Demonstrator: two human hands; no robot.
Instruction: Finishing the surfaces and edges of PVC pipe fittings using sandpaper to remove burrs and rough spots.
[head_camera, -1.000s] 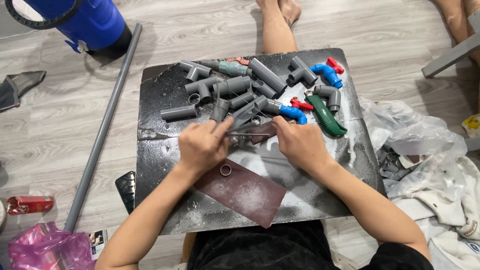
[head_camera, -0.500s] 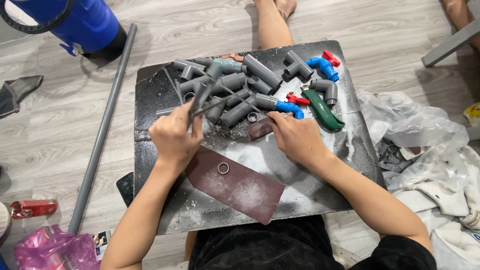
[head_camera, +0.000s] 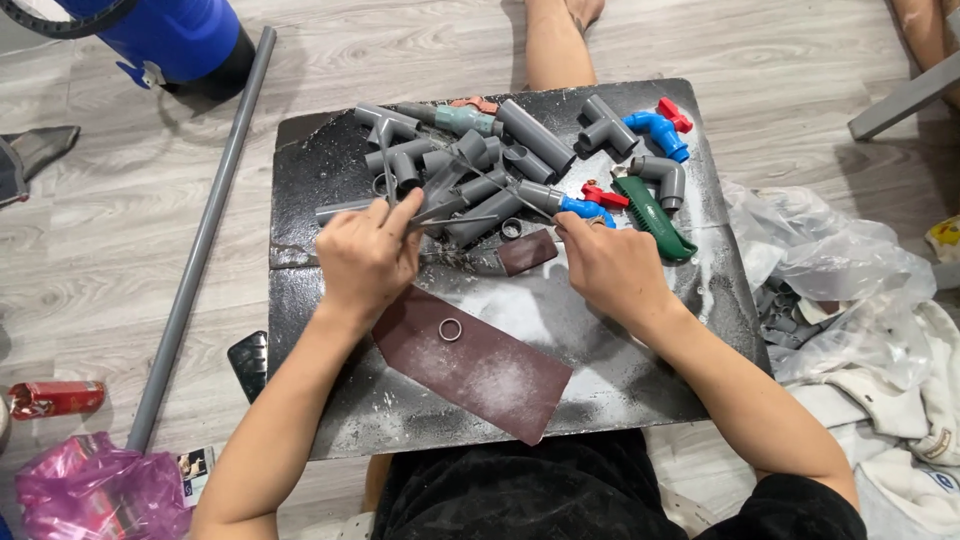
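Note:
My left hand (head_camera: 365, 255) grips a thin metal tool (head_camera: 448, 215) whose slim arms reach into a pile of grey plastic pipe fittings (head_camera: 470, 165) on a dark dusty board (head_camera: 330, 150). My right hand (head_camera: 612, 268) rests on the board with curled fingers. Its fingertips are beside a small brown sandpaper piece (head_camera: 527, 251) and a grey valve with a blue end and red handle (head_camera: 585, 203). Whether that hand holds anything is hidden. A small metal ring (head_camera: 450, 329) lies on a larger brown sandpaper sheet (head_camera: 480, 365) between my arms.
A green-handled tool (head_camera: 655, 218) and a blue elbow with a red cap (head_camera: 660, 128) lie at the board's right. A long grey pipe (head_camera: 200, 240) and a blue container (head_camera: 160, 35) are on the left. Clear plastic bag and cloths (head_camera: 850, 290) are right. Another person's leg (head_camera: 550, 40) is beyond the board.
My hands have drawn apart. The left hand has lifted the thin tool toward the fittings pile; the right hand has shifted slightly right, next to the small sandpaper piece.

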